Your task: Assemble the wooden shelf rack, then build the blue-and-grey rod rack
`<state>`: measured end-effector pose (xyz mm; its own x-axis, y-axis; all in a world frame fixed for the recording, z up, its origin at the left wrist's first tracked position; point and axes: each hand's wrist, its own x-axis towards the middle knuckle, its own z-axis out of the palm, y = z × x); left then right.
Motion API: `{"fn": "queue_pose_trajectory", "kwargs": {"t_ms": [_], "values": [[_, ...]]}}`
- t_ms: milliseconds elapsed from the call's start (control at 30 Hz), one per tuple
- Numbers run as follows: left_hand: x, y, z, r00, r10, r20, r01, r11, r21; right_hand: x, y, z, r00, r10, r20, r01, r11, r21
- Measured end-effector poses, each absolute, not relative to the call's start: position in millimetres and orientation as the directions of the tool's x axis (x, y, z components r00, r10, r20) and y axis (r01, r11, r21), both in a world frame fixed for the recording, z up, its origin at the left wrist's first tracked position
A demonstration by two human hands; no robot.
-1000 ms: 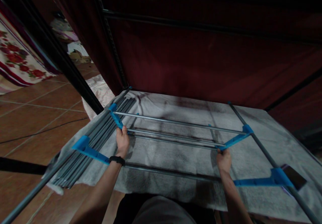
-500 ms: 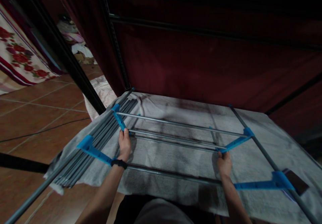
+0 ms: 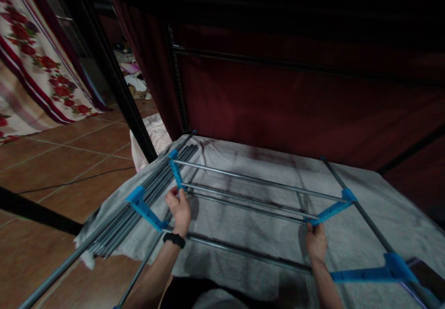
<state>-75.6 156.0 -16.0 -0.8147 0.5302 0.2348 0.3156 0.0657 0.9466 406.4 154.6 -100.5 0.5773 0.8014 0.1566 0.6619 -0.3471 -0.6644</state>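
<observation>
A rack frame of grey metal tubes joined by blue plastic brackets stands over the grey cloth. My left hand (image 3: pixel 180 211), with a black band on the wrist, is at the lower end of the far left bracket (image 3: pixel 176 172). Its thumb touches the bracket and the other fingers curl beside it. My right hand (image 3: pixel 315 243) pinches the lower end of the far right bracket (image 3: pixel 332 211). Thin crossbars (image 3: pixel 243 198) span between these two brackets. The near left bracket (image 3: pixel 146 209) and near right bracket (image 3: pixel 368 272) are linked by a thicker tube (image 3: pixel 239 251).
A bundle of loose grey tubes (image 3: pixel 139 211) lies along the left side of the grey cloth (image 3: pixel 225 225). A dark flat object (image 3: pixel 429 274) lies at the right. Black posts (image 3: pixel 118 77) and a dark red curtain (image 3: pixel 278 110) enclose the surface. A cable (image 3: pixel 79 179) crosses the tiled floor.
The view has shifted, so the frame appears lower and further right. My left fingers have spread a little at the bracket. My right hand keeps its pinch.
</observation>
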Motion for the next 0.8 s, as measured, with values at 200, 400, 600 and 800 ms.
{"fn": "queue_pose_trajectory", "kwargs": {"t_ms": [200, 400, 600, 800], "values": [[-8.4, 131.1, 72.9, -0.534, 0.595, 0.601, 0.539, -0.308, 0.784, 404.1, 155.1, -100.8, 0.588, 0.799, 0.128, 0.666, -0.388, -0.637], [19.0, 157.1, 224.6, -0.481, 0.395, 0.783, 0.599, -0.504, 0.622, 401.2, 155.3, -97.4, 0.592, 0.797, 0.122, 0.652, -0.384, -0.653], [-46.6, 249.2, 320.6, -0.254, 0.541, 0.802, 0.718, -0.451, 0.531, 400.9, 154.9, -97.7, 0.587, 0.799, 0.128, 0.647, -0.368, -0.668], [-140.8, 248.0, 293.2, -0.414, 0.763, 0.496, 0.719, -0.060, 0.692, 400.3, 154.8, -98.6, 0.583, 0.802, 0.131, 0.621, -0.336, -0.708]]}}
